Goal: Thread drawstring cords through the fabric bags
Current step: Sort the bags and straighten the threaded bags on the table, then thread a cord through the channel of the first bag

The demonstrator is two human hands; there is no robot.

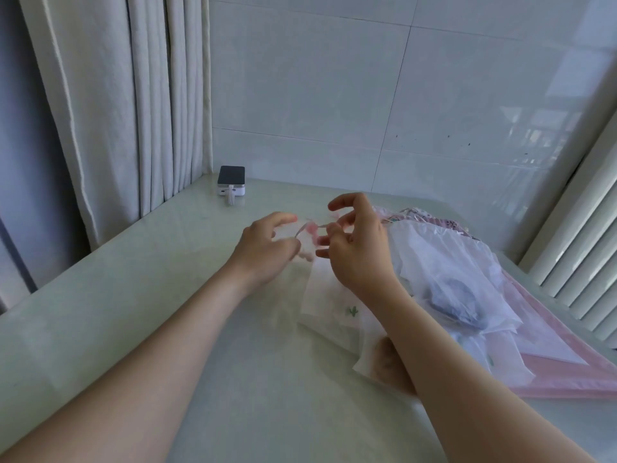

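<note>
A person is working at a pale green table (133,312), holding a small white fabric bag (322,295) up between both hands. The left hand (267,248) is pinching the bag's gathered top edge with curled fingers. The right hand (359,252) is closing thumb and middle fingers on a thin strand (314,226) — drawstring cord or threader, the blur is hiding which — with its forefinger lifted clear. The strand is lying roughly level, its long axis running left to right between the two grips, and its left end is pointing at the bag's mouth. The bag is hanging lengthwise toward the person. The right hand is nearer the strand's free end, so the feeding push looks to be its job. A stack of packaged bags (467,279) is waiting to the right.
</note>
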